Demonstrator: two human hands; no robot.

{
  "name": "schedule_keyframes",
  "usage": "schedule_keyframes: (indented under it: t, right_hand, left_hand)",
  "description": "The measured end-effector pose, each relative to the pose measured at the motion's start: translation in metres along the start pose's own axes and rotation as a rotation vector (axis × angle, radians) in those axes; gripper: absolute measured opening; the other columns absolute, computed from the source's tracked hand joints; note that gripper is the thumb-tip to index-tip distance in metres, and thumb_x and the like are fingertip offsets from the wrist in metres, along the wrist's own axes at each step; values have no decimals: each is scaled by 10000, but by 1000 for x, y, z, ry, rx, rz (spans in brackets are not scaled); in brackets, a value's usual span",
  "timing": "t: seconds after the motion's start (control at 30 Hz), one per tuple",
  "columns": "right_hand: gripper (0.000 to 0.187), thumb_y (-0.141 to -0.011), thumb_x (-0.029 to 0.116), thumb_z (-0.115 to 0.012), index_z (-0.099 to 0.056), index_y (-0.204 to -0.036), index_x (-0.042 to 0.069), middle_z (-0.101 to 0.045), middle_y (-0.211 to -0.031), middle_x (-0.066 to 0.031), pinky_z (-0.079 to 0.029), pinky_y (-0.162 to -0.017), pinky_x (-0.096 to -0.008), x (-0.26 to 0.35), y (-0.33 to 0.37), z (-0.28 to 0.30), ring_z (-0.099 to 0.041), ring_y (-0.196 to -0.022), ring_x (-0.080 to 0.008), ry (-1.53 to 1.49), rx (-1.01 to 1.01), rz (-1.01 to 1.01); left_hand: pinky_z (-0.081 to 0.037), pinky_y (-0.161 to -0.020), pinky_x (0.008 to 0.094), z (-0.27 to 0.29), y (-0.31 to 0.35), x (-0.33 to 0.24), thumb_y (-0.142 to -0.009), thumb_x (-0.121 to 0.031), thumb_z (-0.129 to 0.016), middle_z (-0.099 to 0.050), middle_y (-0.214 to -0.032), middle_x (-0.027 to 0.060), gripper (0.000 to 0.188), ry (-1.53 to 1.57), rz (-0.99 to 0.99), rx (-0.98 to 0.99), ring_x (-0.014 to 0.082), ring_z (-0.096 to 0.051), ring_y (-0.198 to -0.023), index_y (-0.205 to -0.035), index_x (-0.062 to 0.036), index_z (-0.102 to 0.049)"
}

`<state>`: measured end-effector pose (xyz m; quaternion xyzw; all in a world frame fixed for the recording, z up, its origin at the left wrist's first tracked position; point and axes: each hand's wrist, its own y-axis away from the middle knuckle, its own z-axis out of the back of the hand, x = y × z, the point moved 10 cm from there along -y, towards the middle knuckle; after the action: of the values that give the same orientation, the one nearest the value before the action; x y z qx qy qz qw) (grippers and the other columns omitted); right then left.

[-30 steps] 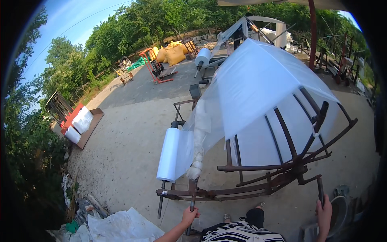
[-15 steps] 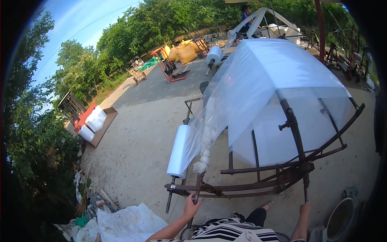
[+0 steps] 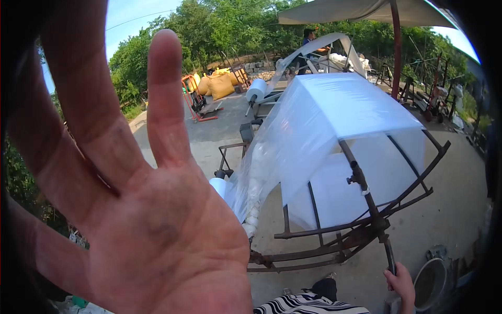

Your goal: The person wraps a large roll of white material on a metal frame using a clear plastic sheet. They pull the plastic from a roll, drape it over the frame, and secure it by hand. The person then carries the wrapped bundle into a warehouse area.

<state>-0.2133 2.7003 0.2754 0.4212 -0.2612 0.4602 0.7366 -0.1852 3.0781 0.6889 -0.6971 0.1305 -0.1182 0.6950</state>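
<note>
My left hand (image 3: 167, 225) is raised close in front of the view, palm facing me, fingers stretched and spread, holding nothing. It hides much of the left side, including most of a white film roll (image 3: 220, 187). My right hand (image 3: 401, 282) is wrapped round the dark crank handle (image 3: 390, 255) at the near end of a rusty metal frame (image 3: 361, 230). Over that frame, clear plastic film (image 3: 361, 99) is stretched in a wide, angled shape. Beside the roll, a bunched strip of film (image 3: 253, 209) runs along a bar.
Behind stand another roll (image 3: 256, 90), an orange hand truck (image 3: 194, 99) and yellow sacks (image 3: 222, 86). A person (image 3: 308, 44) is at the far end under a canopy (image 3: 361, 11). A round tub (image 3: 431, 277) sits at the lower right, near a red post (image 3: 396, 52).
My left hand has let go of the bar at the near end and come up, open, before the view. My right hand remains on the handle. The view has shifted.
</note>
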Motion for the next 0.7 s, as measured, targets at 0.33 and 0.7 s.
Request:
schedule_keyframes:
  t: [0.33, 0.7]
  right_hand:
    - [206, -836, 213, -578, -521, -858, 16, -582, -705, -177, -449, -577, -456, -264, -114, 232, -592, -651, -349, 647, -770, -149]
    - [262, -763, 165, -607, -566, -906, -50, -611, -669, -152, -522, -473, -372, -412, -177, -114, -626, -561, -248, 68, -60, -442]
  left_hand:
    - [-312, -973, 424, -42, -1, 41, -779, -255, -661, -473, -1049, 77, 480, 261, 111, -23, 194, -489, -934, -1129, -100, -371]
    - [-269, -1026, 466, -114, 37, 53, -873, -228, -555, -489, -977, 15, 131, 360, 369, 25, 186, -491, -925, -969, -165, -491]
